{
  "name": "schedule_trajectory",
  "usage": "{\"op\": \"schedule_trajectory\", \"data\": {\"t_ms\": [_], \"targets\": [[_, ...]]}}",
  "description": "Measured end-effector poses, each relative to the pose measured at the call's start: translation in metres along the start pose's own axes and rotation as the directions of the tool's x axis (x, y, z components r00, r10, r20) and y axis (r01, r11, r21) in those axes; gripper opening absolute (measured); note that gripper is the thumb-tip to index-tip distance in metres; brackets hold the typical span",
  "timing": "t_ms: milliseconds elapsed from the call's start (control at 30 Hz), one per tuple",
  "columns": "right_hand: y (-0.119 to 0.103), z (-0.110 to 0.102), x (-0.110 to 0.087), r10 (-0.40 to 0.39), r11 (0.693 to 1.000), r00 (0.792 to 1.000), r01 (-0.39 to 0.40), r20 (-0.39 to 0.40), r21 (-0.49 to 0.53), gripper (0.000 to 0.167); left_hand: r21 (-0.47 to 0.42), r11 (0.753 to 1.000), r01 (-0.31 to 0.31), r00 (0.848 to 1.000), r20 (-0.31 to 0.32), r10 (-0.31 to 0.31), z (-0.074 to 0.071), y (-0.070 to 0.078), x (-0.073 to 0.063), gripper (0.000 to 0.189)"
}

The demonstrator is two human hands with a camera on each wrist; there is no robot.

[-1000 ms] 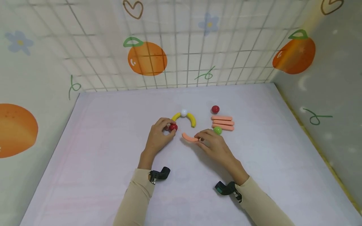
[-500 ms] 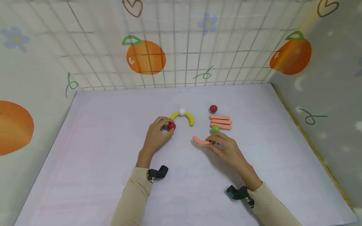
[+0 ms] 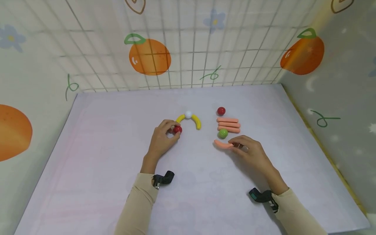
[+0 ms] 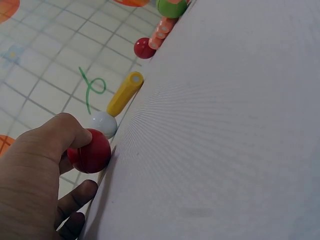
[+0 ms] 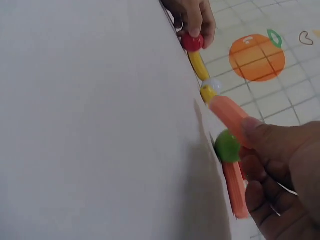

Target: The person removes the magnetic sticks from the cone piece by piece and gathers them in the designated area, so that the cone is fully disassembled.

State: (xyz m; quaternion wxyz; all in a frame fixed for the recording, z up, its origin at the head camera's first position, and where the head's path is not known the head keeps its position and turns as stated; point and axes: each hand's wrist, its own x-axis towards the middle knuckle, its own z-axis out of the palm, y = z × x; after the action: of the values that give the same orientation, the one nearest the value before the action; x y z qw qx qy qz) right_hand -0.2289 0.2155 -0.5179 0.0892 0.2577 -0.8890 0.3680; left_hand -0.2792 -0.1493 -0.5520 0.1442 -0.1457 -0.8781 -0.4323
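My left hand (image 3: 163, 137) pinches a shiny red ball (image 3: 177, 129) between thumb and fingers, right at the lower end of a curved yellow piece (image 3: 180, 118). A white ball (image 3: 188, 114) joins that piece to a second curved yellow piece (image 3: 197, 122), forming an arch. In my right hand (image 3: 254, 153), thumb and fingers pinch one end of a curved salmon-pink stick (image 3: 222, 144); its free end points left, with a shadow on the table below. The right wrist view shows this pink stick (image 5: 229, 114) between thumb and fingers.
Behind the right hand lie several straight pink sticks (image 3: 228, 124) side by side, with a green ball (image 3: 223, 133) at their near edge. Another red ball (image 3: 221, 111) sits just beyond them. The pale table (image 3: 117, 114) meets a grid-patterned curtain (image 3: 188, 42) at the back.
My right hand has moved right with the curved pink stick, away from the red ball to the near side of the green ball. The left hand keeps its grip on the red ball.
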Motion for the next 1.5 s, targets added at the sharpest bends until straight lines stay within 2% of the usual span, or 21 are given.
{"op": "schedule_trajectory", "data": {"t_ms": [233, 400, 533, 767, 933, 1067, 1233, 1367, 1500], "targets": [[0.017, -0.012, 0.000, 0.053, 0.998, 0.995, -0.051, 0.080, -0.026, 0.026, 0.012, 1.000, 0.018, 1.000, 0.007, -0.019, -0.003, 0.002, 0.002, 0.027], [0.018, -0.016, 0.005, 0.027, 0.996, 0.997, -0.020, 0.079, -0.088, 0.022, 0.012, 1.000, 0.024, 1.000, 0.011, -0.025, -0.003, 0.002, 0.003, 0.027], [0.010, -0.021, 0.021, -0.009, 0.991, 0.998, 0.017, 0.060, -0.132, 0.024, 0.015, 1.000, 0.021, 1.000, 0.006, -0.021, -0.004, 0.003, 0.004, 0.027], [0.002, -0.010, 0.053, -0.055, 0.983, 0.981, 0.086, 0.184, -0.164, 0.035, 0.010, 1.000, 0.027, 1.000, 0.000, -0.027, -0.004, -0.001, 0.000, 0.027], [0.001, 0.002, 0.064, -0.074, 0.972, 0.982, 0.110, 0.176, -0.206, 0.044, 0.004, 0.999, 0.039, 0.999, 0.011, -0.039, -0.002, 0.000, 0.001, 0.028], [-0.004, 0.003, 0.071, -0.044, 0.974, 0.989, 0.074, 0.139, -0.215, 0.037, 0.010, 0.999, 0.039, 0.999, 0.012, -0.039, -0.001, 0.001, 0.001, 0.028], [-0.004, -0.011, 0.088, 0.040, 0.975, 0.997, -0.025, 0.063, -0.219, 0.031, 0.020, 0.999, 0.039, 0.999, 0.014, -0.040, -0.001, 0.002, 0.002, 0.029], [0.007, -0.023, 0.100, 0.114, 0.975, 0.993, -0.106, 0.030, -0.196, 0.027, 0.015, 0.999, 0.033, 0.999, 0.013, -0.033, -0.001, 0.001, 0.001, 0.028], [0.016, -0.027, 0.103, 0.180, 0.974, 0.984, -0.176, 0.016, -0.145, 0.032, 0.008, 1.000, 0.029, 0.999, 0.018, -0.029, 0.000, 0.001, 0.000, 0.028]]}}
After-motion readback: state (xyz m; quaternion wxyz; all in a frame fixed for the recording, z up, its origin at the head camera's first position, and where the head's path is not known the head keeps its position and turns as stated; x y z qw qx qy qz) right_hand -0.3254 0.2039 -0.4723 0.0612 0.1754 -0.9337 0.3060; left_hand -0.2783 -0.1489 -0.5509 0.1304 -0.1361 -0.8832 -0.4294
